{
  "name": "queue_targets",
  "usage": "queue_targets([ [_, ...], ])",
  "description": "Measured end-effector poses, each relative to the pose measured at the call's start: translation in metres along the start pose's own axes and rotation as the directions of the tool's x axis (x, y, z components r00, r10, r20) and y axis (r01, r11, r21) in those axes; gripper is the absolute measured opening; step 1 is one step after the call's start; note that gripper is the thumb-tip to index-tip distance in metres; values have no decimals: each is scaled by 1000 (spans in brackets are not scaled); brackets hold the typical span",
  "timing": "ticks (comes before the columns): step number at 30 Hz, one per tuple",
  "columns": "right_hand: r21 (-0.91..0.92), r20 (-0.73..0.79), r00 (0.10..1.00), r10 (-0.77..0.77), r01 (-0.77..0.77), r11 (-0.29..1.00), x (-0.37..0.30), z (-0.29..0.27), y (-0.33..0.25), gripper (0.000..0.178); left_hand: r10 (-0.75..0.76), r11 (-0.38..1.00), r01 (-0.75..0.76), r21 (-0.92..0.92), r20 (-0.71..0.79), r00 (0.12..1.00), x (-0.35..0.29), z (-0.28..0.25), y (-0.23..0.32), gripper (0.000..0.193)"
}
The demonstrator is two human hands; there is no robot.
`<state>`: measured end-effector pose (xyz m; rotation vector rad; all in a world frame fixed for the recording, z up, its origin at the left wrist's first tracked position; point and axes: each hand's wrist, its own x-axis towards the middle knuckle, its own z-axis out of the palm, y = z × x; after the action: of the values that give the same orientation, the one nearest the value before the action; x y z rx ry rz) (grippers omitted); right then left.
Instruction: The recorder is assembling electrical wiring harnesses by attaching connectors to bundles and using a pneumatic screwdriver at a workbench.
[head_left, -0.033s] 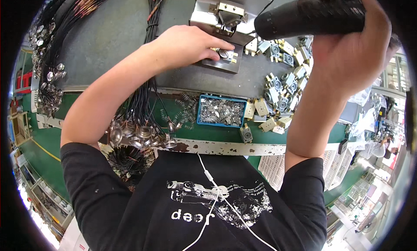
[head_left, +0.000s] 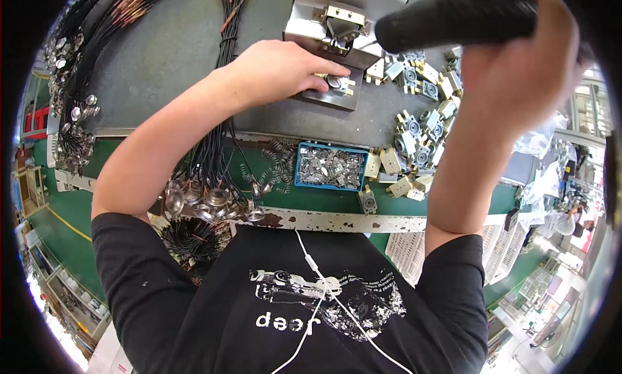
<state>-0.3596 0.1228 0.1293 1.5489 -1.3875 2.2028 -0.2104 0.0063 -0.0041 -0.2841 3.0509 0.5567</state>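
My left hand (head_left: pixel 278 68) reaches over a flat metal block, its thumb and forefinger closed on a small grey switch-like part (head_left: pixel 336 83) with brass terminals and a round metal disc on top. The part rests on the metal block (head_left: pixel 343 101), in front of a metal fixture (head_left: pixel 342 24) with a bracketed mechanism. High at the right, my right hand (head_left: pixel 518 79), smeared by motion, is wrapped round a thick black handle (head_left: pixel 453 23). A thin rod shows near the handle's left end; I cannot tell whether it joins the fixture.
Several loose grey-and-cream switch bodies (head_left: pixel 421 131) lie to the right. A blue tray (head_left: pixel 297 167) holds small metal pieces, with loose springs (head_left: pixel 278 163) beside it. Black wire bundles with metal discs (head_left: pixel 214 198) hang over the white front edge (head_left: pixel 311 220); more wires (head_left: pixel 84 44) lie far left.
The black handle has shifted slightly left, and my right hand on it is more blurred. My left hand stays on the small part.
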Motion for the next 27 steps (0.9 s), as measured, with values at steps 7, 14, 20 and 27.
queue_targets([
  [7,579,-45,968,248,-177,796,-18,29,33,18,-16,991,21,-132,36,999,-2,3,-4,38],
  [14,111,-146,960,239,-224,968,-23,35,31,16,-46,988,58,-142,84,995,-3,-5,-1,40],
  [20,111,-84,963,255,-245,963,-26,35,35,19,-80,985,97,-145,123,989,-1,-8,3,39],
  [27,101,-42,970,241,-236,967,-21,42,38,21,-75,983,95,-158,123,989,-2,-8,2,38],
])
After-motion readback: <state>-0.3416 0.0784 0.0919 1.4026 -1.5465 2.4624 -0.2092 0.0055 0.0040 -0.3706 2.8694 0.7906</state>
